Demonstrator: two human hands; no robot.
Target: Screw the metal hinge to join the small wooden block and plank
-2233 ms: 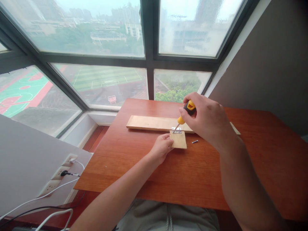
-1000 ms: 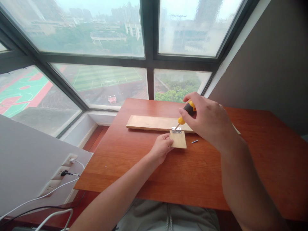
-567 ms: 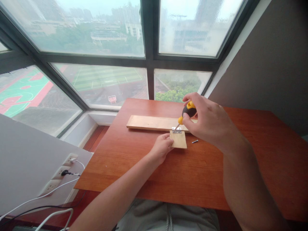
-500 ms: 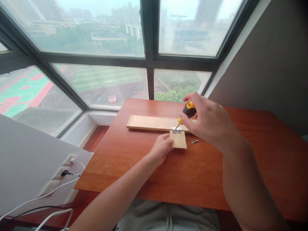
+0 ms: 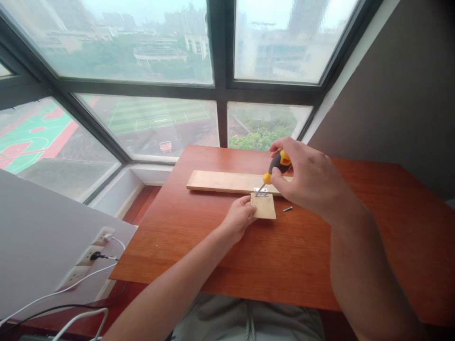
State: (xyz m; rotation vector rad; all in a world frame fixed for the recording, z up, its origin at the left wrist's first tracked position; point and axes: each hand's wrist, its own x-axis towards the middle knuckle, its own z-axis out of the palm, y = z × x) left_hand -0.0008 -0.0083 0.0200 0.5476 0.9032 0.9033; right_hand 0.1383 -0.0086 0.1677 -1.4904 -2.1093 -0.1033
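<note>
My right hand (image 5: 302, 177) is closed around the black and yellow handle of a screwdriver (image 5: 279, 163). Its shaft slants down to the left, and the tip meets the left part of a small metal hinge (image 5: 261, 192). One leaf of the hinge lies on the far edge of a small square wooden board (image 5: 263, 207). My left hand (image 5: 241, 215) grips this board by its left edge, thumb on top. Behind it lies a long wooden plank (image 5: 227, 180), its right end hidden by my right hand. A loose screw (image 5: 287, 209) rests to the right of the small board.
The reddish-brown wooden table (image 5: 185, 251) reaches to the windows (image 5: 152, 118). On the low wall at left are several sockets (image 5: 87, 255) with plugs, and cables (image 5: 42, 296) hang below. A grey wall (image 5: 401, 99) slopes at the right.
The screwdriver handle has turned a little in my right hand, and the thumb and fingers have shifted on it. My left hand, the boards and the loose screw stay in place.
</note>
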